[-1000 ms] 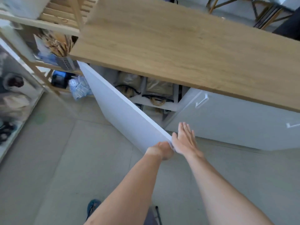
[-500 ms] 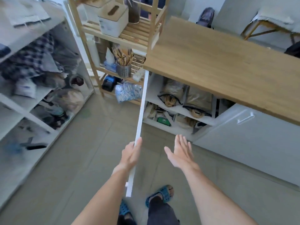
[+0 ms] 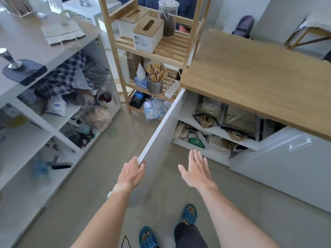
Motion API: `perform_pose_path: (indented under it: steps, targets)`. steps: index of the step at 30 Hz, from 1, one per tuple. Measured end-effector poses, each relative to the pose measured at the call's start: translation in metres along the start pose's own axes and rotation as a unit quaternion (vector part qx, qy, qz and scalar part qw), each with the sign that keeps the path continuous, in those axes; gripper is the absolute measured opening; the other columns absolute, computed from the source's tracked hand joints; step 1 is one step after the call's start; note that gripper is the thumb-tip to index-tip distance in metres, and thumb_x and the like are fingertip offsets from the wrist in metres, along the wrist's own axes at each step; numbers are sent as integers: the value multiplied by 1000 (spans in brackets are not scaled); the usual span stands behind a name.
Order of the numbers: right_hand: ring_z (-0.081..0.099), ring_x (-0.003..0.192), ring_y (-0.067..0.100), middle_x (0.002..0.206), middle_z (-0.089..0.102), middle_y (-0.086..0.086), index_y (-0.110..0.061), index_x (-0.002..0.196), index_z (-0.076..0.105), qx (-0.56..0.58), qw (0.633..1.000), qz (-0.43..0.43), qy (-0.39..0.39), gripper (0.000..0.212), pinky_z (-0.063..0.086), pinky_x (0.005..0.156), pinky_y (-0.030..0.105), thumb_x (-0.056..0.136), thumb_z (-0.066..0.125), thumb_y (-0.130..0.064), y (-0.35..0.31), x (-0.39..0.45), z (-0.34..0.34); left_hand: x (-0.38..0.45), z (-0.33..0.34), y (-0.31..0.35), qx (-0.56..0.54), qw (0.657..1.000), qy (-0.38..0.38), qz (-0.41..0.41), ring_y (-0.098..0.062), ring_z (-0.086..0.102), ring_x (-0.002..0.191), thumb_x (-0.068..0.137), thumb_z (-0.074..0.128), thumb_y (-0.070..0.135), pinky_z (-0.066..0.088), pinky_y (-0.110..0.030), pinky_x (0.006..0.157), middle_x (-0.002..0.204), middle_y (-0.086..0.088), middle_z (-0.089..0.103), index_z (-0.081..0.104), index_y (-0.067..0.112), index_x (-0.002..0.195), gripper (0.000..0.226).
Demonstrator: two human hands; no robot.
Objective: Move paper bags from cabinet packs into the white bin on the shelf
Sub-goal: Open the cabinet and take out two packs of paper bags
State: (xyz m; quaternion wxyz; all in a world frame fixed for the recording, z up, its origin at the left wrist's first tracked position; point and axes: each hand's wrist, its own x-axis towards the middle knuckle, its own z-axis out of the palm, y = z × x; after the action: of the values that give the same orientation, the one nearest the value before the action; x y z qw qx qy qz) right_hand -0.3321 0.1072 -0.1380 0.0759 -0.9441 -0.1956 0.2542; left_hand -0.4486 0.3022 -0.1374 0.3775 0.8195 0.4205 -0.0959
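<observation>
Cabinet door (image 3: pixel 161 133) stands swung wide, and that is about all of the job I judge done: the way in is open, but no paper bag has left the cabinet. My left hand (image 3: pixel 131 173) grips the door's free edge, fingers (image 3: pixel 142 165) curled round it. My right hand (image 3: pixel 196 170) hangs in the air in front of the opening, fingers straight and spread, holding nothing and touching nothing.

The packs (image 3: pixel 208 111) I am after sit on the cabinet's upper inner shelf, under the wooden surface (image 3: pixel 254 83): two clear plastic packs side by side, brown paper inside, twisted handles showing at their lower ends. More handle loops lie on the shelf below (image 3: pixel 231 143), among other clutter. I cannot tell for sure which white bin is meant; two white boxes with wooden lids (image 3: pixel 147 35) stand on the wooden rack to the left of the cabinet, and either may be it. A single paper bag (image 3: pixel 62 32) lies flat on top of the white shelving unit at far left.

Left to do, as I see it: reach in, pull a pack out, free the bags, and carry them over.

Compared with half a second ago, the door has swung further open, and my left hand, which lay flat along its edge, has now closed on it. My right hand is much as it was.
</observation>
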Motion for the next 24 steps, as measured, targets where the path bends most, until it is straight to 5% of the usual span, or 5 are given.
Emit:
perform_pose_path:
  steps: [4,8,13,19,24]
  targets:
    - [-10,153,19,167,-8,6,-11,159,-3,45,998,45,3,78,-8,123,40,102,31,-51,23,16,-5,10,17,36,18,953,195,232,-24,50,111,85,56,19,41,-36,94,120,-1,56,54,16,120,35]
    - [-4,153,26,167,0,12,-11,159,5,93,988,121,8,76,-3,123,44,102,32,-52,66,55,-14,45,57,111,-22,931,110,347,-16,53,99,86,54,10,45,-32,88,104,2,55,61,14,104,20]
    - [31,141,33,154,32,18,-11,149,33,216,950,207,89,63,26,116,48,101,40,-51,131,168,-24,151,150,187,-115,965,65,229,-11,46,111,94,48,19,37,-26,93,118,3,52,53,17,122,28]
    - [6,152,34,165,6,19,-12,157,17,144,961,149,184,70,9,121,46,102,32,-53,195,316,-5,298,267,244,-107,979,97,141,-31,40,132,99,43,31,32,-38,109,142,-16,45,41,6,141,49]
    - [29,145,30,160,27,12,-15,156,23,343,896,185,213,72,24,117,40,99,42,-54,213,408,-8,366,310,291,-89,984,84,127,-34,33,137,100,38,39,27,-41,111,150,-18,35,22,4,150,64]
